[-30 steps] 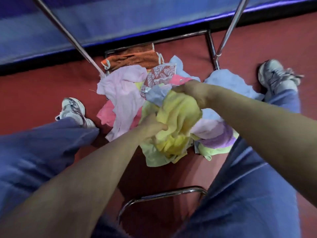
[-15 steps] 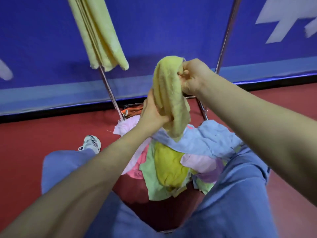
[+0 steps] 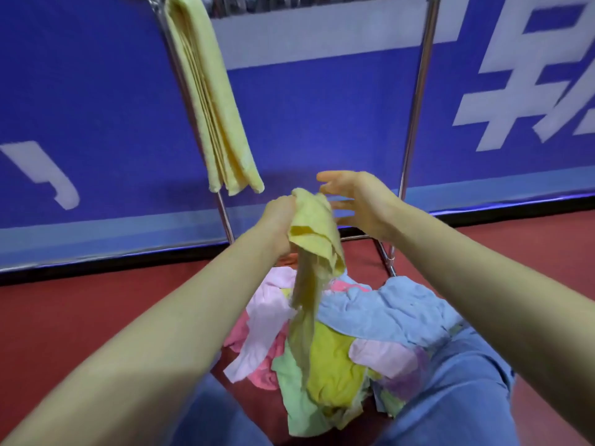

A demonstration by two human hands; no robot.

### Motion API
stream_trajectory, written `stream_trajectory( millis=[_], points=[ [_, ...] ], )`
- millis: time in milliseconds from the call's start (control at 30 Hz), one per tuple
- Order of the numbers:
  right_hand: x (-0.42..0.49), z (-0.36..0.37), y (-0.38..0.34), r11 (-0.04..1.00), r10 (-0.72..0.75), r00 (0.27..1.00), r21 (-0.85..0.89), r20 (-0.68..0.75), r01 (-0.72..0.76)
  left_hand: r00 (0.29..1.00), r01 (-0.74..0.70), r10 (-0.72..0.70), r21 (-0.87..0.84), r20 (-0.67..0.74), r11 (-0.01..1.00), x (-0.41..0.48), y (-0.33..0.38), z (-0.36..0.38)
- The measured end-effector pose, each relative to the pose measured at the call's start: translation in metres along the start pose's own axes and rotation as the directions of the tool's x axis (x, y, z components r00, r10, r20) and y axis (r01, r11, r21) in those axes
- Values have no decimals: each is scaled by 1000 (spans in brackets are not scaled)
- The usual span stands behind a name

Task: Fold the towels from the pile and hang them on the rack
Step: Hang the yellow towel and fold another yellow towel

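My left hand [image 3: 279,220] grips the top of a pale yellow towel [image 3: 312,252], which dangles crumpled over the pile of towels [image 3: 354,342] on the red floor between my knees. Just right of the towel, my right hand [image 3: 357,201] hovers with fingers spread and holds nothing. The pile mixes blue, pink, green, yellow and lilac cloths. A metal rack [image 3: 415,117] stands behind the pile, and a folded yellow towel [image 3: 212,101] hangs from its top left.
A blue banner wall [image 3: 96,107] with white marks stands right behind the rack. My knees in blue jeans [image 3: 457,387] flank the pile. The rack's lower bars [image 3: 383,252] run close to the floor behind the towels.
The yellow towel came up out of the pile, held in both hands. My right hand has let go and spread its fingers; the towel now hangs long from my left hand. The view tilted upward.
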State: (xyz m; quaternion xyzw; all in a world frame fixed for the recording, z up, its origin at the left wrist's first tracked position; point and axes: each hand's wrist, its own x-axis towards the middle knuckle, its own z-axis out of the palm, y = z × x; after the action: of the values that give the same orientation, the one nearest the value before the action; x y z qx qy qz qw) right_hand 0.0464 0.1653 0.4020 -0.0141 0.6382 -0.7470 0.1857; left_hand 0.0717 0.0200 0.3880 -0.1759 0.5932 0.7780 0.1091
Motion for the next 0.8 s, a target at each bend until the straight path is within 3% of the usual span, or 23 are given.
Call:
stream_trajectory(
  millis=[100, 233, 367, 500, 600, 700, 800],
  points=[
    [-12, 1, 17, 967, -5, 987, -252, 159, 46, 981, 82, -58, -126, 183, 989, -7, -2, 1],
    [-13, 5, 30, 917, -65, 992, -385, 105, 101, 986, 161, -156, -116, 53, 980, -6, -10, 1],
    [-15, 15, 33, 893, -57, 986, -434, 155, 120, 980, 196, -198, -70, -23, 978, -7, -6, -1],
    [-16, 22, 42, 675, -234, 959, -683, 160, 279, 976, 216, -215, -63, 19, 974, -14, -2, -5],
    [-14, 23, 46, 583, -308, 943, -758, 129, 294, 986, 164, -165, -64, -8, 984, -11, -6, -13],
    [-7, 24, 50, 651, -322, 946, -732, -28, 200, 995, 97, -97, -11, -5, 995, -9, -9, -19],
    [3, 20, 53, 847, -248, 938, -524, -243, 88, 993, -56, 37, 174, 108, 983, -6, -14, -22]
  ],
)
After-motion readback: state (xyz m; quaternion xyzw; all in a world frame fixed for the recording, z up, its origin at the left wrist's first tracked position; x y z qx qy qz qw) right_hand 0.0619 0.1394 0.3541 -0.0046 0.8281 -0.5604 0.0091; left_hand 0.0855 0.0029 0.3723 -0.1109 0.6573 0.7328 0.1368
